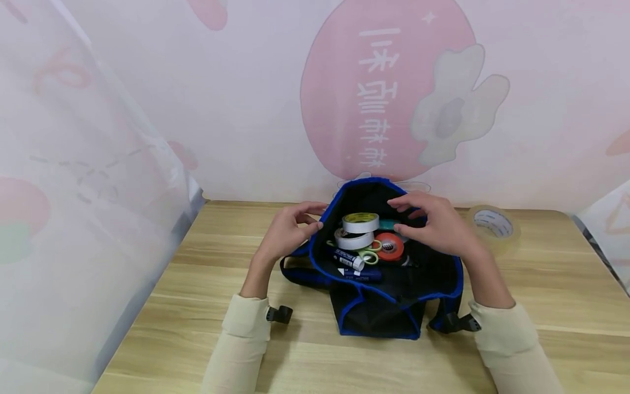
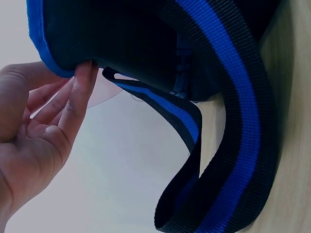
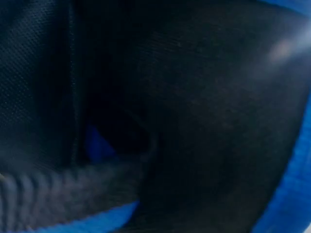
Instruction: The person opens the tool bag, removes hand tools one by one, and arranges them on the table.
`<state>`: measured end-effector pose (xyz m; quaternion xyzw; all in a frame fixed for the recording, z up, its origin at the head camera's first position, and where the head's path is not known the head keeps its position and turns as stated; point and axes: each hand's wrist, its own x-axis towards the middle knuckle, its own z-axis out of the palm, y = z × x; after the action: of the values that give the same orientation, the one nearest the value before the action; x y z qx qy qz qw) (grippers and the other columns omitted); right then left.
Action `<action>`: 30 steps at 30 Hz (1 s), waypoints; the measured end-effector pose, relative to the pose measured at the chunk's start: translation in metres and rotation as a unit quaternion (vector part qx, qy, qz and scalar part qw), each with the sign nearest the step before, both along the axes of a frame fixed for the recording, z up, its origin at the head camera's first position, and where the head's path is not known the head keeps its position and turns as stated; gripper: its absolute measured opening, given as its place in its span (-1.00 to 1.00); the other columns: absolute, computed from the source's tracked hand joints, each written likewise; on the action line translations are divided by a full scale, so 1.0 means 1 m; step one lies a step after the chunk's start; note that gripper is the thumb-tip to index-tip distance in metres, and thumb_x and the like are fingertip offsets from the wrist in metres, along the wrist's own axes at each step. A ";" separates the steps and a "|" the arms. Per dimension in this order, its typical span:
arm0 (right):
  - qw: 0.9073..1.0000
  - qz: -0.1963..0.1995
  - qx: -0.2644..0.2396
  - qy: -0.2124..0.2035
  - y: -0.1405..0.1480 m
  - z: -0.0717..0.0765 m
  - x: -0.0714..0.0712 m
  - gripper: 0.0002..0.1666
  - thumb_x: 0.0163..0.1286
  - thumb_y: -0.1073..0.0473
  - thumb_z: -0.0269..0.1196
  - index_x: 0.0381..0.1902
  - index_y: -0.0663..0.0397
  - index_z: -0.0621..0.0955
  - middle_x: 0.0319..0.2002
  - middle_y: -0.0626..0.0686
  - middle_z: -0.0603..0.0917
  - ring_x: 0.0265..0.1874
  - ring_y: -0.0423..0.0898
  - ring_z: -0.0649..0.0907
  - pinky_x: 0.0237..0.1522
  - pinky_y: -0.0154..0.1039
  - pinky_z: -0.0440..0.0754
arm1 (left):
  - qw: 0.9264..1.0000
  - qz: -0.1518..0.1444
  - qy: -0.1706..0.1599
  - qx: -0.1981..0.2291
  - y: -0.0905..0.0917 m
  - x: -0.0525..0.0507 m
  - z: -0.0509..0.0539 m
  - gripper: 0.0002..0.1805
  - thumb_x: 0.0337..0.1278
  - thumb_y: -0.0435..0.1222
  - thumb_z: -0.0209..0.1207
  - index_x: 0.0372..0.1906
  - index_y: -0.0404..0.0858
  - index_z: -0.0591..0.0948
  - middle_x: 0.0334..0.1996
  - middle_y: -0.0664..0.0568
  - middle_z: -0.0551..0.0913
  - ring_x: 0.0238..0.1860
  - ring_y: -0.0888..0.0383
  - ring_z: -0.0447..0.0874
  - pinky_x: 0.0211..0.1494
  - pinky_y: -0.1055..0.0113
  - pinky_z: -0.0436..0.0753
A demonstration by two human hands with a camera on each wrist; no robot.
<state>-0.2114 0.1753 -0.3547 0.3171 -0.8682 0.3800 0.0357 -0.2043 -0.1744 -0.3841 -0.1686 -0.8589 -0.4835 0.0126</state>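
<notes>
Pinching a black bag (image 1: pixel 379 316) at the rim (image 1: pixel 312 253) with left hand (image 1: pixel 286 232), right hand (image 1: pixel 441 225) spread above, tapes (image 1: pixel 361 226) inside

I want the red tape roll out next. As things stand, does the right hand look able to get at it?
Probably yes: the right hand is at the open mouth of the bag, thumb and fingers apart, and the red tape roll lies close by, largely uncovered.

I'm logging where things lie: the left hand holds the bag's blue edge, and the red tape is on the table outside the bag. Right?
The red tape is inside the bag, as the head view shows. The left hand does hold its blue edge.
</notes>
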 end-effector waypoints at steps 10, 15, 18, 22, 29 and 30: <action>0.998 0.023 0.001 -0.052 0.001 -0.013 -0.010 -0.46 0.41 0.28 0.46 0.33 0.14 0.66 0.26 0.22 0.73 0.21 0.16 0.72 0.20 0.19 0.75 | 1.000 -0.012 -0.005 0.023 0.003 -0.001 -0.007 -0.57 0.40 -0.40 0.32 0.31 -0.13 0.72 0.16 -0.06 0.81 -0.11 0.03 0.86 -0.21 0.25 0.79; 0.996 0.048 0.040 -0.060 -0.004 -0.009 -0.015 -0.48 0.40 0.34 0.44 0.31 0.19 0.66 0.25 0.22 0.73 0.16 0.17 0.72 0.18 0.18 0.76 | 1.000 -0.012 -0.011 0.022 0.001 0.000 -0.006 -0.57 0.40 -0.39 0.32 0.31 -0.12 0.72 0.16 -0.06 0.81 -0.10 0.04 0.85 -0.22 0.30 0.77; 0.995 0.061 0.054 -0.052 -0.010 -0.004 -0.019 -0.49 0.40 0.35 0.43 0.29 0.21 0.67 0.22 0.21 0.74 0.15 0.18 0.72 0.14 0.16 0.78 | 1.000 -0.011 -0.012 0.021 0.001 0.000 -0.005 -0.58 0.41 -0.39 0.32 0.30 -0.12 0.73 0.15 -0.06 0.81 -0.10 0.04 0.85 -0.22 0.30 0.77; 0.994 0.067 0.069 -0.048 -0.018 -0.002 -0.026 -0.49 0.40 0.33 0.42 0.30 0.21 0.66 0.23 0.20 0.74 0.17 0.20 0.72 0.14 0.15 0.78 | 1.000 -0.009 -0.010 0.017 0.000 -0.002 -0.005 -0.58 0.41 -0.39 0.32 0.30 -0.13 0.73 0.16 -0.06 0.80 -0.10 0.02 0.84 -0.22 0.28 0.77; 0.992 0.080 0.075 -0.063 -0.028 -0.013 -0.038 -0.49 0.39 0.36 0.41 0.29 0.28 0.65 0.24 0.29 0.71 0.18 0.25 0.72 0.17 0.17 0.77 | 1.000 -0.008 -0.007 0.010 0.003 -0.003 -0.007 -0.58 0.41 -0.39 0.32 0.30 -0.13 0.72 0.17 -0.06 0.80 -0.10 0.03 0.85 -0.20 0.27 0.78; 0.992 0.081 0.072 -0.064 -0.029 -0.014 -0.040 -0.49 0.39 0.36 0.41 0.29 0.28 0.65 0.24 0.30 0.71 0.19 0.26 0.72 0.17 0.18 0.77 | 1.000 -0.007 -0.007 0.009 0.003 -0.003 -0.007 -0.58 0.41 -0.39 0.33 0.30 -0.13 0.72 0.17 -0.05 0.80 -0.10 0.03 0.85 -0.20 0.28 0.78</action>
<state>-0.2515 0.1462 -0.3691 0.3629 -0.8654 0.3376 -0.0740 -0.2070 -0.1712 -0.3915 -0.1708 -0.8533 -0.4926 0.0045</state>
